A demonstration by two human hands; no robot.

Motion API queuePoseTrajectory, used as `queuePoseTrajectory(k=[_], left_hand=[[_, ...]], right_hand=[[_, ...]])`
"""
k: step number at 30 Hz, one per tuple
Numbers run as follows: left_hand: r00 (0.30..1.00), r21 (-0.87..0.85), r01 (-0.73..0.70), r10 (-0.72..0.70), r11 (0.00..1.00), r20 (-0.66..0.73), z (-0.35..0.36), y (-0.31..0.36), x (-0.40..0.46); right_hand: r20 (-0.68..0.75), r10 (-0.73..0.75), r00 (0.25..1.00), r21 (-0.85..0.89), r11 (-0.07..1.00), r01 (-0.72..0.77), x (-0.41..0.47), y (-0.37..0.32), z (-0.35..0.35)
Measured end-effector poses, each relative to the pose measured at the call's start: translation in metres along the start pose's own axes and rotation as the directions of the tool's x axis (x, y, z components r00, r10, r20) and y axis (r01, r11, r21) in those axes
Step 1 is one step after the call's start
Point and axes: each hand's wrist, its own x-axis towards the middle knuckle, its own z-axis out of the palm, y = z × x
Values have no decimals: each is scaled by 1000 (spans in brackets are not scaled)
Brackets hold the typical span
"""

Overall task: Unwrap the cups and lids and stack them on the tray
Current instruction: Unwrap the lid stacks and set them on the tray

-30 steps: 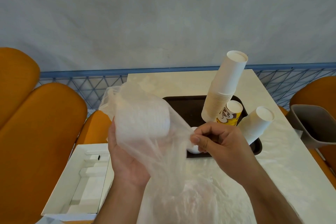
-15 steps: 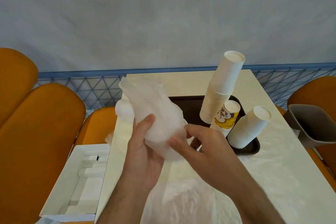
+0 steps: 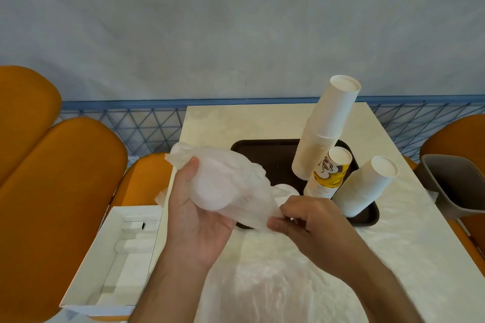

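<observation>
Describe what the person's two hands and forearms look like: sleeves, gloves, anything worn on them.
Both are bare. The left hand and the right hand wear no gloves, and no rings show on the visible fingers. Both forearms are uncovered right to the bottom edge of the frame: no sleeve or cuff enters the view. No watch, bracelet or band shows at either wrist. Fingernails look short and unpainted.

Soft, even daylight, faint shadows; wide-angle bending at the edges; slightly soft focus, mild sheen on the bench (image 3: 262,123).
</observation>
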Motion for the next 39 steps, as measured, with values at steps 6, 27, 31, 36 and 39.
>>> queuePoseTrajectory(k=[6, 27, 31, 36, 39], left_hand=[[993, -75, 108, -105, 991, 44, -2, 0, 5], [999, 400, -30, 41, 916, -20, 14, -22, -1], [1000, 424, -6, 13, 906, -13, 13, -17, -2], [998, 393, 36, -50, 919, 26, 10, -12, -1], [998, 369, 36, -52, 929, 34, 7, -12, 2]], right_hand=[[40, 105, 994, -49, 993, -103, 2, 16, 4], [-196, -214, 957, -79, 976, 202, 6, -60, -19], [-84, -70, 994, -1, 998, 70, 13, -45, -24], [35, -1, 999, 270, 963, -9, 18, -33, -38], [52, 32, 998, 349, 936, -48, 19, -30, -39]])
